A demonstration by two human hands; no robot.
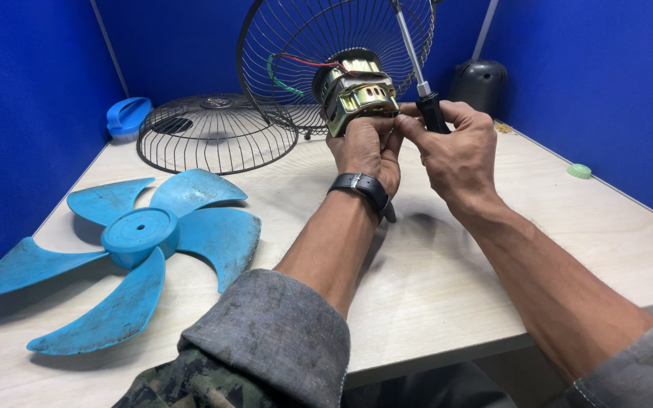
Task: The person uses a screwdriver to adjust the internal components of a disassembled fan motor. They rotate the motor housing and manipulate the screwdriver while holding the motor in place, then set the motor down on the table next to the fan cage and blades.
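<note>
Left hand [368, 147] gripped fan motor [353, 91] from below; right hand [455, 143] pinched screwdriver [421, 75], shaft angled up-left beside it.

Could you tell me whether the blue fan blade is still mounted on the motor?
No, the blue fan blade lies flat on the table, apart from the motor that the left hand holds up.

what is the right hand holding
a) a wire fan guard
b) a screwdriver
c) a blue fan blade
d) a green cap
b, the right hand has its grip around the black handle of a screwdriver whose metal shaft points up, beside the fan motor held by the left hand; the blue fan blade lies untouched on the table.
</note>
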